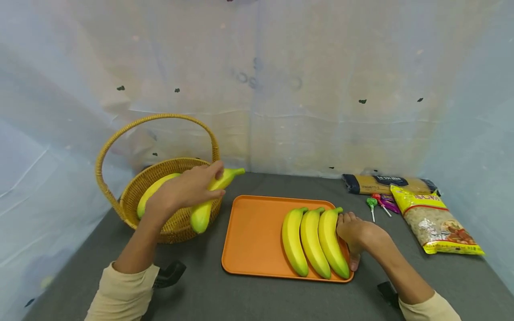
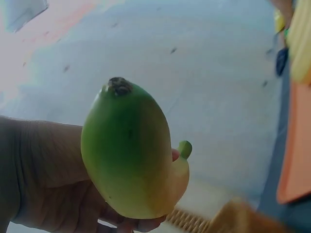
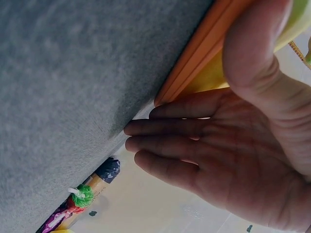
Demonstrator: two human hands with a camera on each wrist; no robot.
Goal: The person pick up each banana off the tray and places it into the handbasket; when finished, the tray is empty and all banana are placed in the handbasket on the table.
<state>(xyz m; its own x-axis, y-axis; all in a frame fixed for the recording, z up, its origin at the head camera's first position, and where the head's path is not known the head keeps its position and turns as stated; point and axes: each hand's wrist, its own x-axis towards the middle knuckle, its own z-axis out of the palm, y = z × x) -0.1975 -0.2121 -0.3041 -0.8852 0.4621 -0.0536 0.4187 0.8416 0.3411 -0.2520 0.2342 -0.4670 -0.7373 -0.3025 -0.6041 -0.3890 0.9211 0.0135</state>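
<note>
My left hand (image 1: 186, 187) grips a banana (image 1: 202, 216) above the right rim of the wicker basket (image 1: 136, 187). In the left wrist view the dark-tipped green end of this banana (image 2: 129, 150) faces the camera. Another banana (image 1: 154, 189) lies inside the basket, partly hidden behind my forearm. On the orange tray (image 1: 257, 236), three bananas (image 1: 315, 243) lie side by side at the right end. My right hand (image 1: 355, 234) is at the tray's right edge, beside the rightmost banana. Its fingers (image 3: 170, 128) are straight in the right wrist view, with the thumb raised near the tray rim.
Behind and right of the tray lie a spaghetti pack (image 1: 385, 184), a green lollipop (image 1: 371, 203), a red lollipop (image 1: 377, 197) and a purple wrapper (image 1: 389, 205). A yellow-edged clear bag (image 1: 437, 225) lies at the far right. The basket's tall handle (image 1: 160, 117) arches above it. Plastic sheeting hangs behind.
</note>
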